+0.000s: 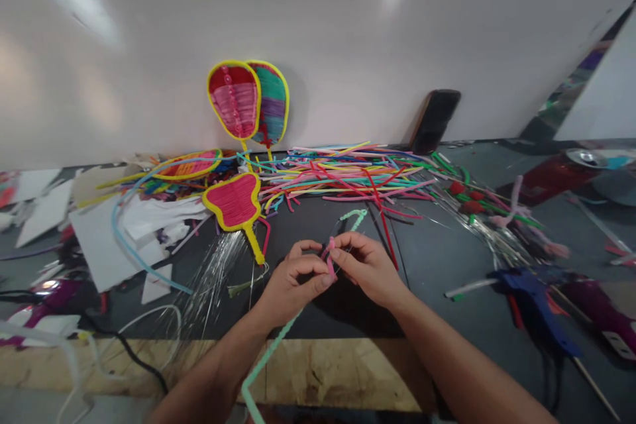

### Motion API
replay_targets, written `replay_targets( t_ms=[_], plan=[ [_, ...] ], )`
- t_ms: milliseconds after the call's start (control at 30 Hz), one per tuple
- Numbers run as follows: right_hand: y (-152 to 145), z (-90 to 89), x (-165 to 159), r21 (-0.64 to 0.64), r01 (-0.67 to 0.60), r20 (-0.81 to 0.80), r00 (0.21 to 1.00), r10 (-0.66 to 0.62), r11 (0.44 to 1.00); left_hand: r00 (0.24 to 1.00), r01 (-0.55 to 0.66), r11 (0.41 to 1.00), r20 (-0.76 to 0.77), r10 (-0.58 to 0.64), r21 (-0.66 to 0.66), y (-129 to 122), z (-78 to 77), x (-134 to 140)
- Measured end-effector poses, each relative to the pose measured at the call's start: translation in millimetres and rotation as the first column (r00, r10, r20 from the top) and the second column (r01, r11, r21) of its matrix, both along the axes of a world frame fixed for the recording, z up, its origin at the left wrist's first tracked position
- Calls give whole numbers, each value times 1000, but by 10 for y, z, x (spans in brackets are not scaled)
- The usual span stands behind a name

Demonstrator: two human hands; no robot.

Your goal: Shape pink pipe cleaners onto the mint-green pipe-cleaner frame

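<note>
Both hands meet above the dark table, pinching a short bent pink pipe cleaner (331, 265). My left hand (291, 281) grips its lower part between thumb and fingers. At its upper end, the thumb and forefinger of my right hand (368, 268) are closed on it. A mint green pipe cleaner (271, 352) runs from below my left hand toward the table's front edge. Beyond my fingers, a green twisted end (354, 214) shows; whether the two green parts join is hidden by my hands. Left of them lies a small pink fan with a yellow rim (233, 202).
Two round fans (234, 99) lean on the grey wall behind a heap of coloured pipe cleaners (342, 172). A phone (436, 120) stands at the back right. A blue glue gun (536, 305) and a red can (551, 175) are on the right; white card (112, 238) lies left.
</note>
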State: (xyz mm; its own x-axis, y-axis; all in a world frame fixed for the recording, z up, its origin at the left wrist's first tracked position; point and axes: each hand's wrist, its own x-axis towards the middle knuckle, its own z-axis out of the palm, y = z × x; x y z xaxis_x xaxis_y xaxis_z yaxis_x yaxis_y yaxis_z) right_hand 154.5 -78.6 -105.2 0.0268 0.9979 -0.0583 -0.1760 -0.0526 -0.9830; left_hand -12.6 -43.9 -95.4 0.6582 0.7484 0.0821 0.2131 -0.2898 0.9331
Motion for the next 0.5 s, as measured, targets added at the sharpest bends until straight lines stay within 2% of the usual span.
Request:
replay_targets(
  t_ms=[133, 367, 433, 500],
  plan=[
    [-9, 38, -17, -23, -12, -30, 999, 11, 1000, 999, -38, 997, 29, 36, 68, -23, -1, 7],
    [-15, 45, -58, -93, -25, -161, 987, 10, 995, 977, -179, 982, 127, 170, 61, -18, -11, -3],
    [-26, 37, -76, -57, 4, -107, 994, -10, 998, 961, -249, 968, 130, 243, 31, -9, -7, -8],
    [-43, 29, -90, 30, 68, 32, 997, -69, 997, 944, -311, 950, 121, 307, 14, -1, -3, -12]
  ],
)
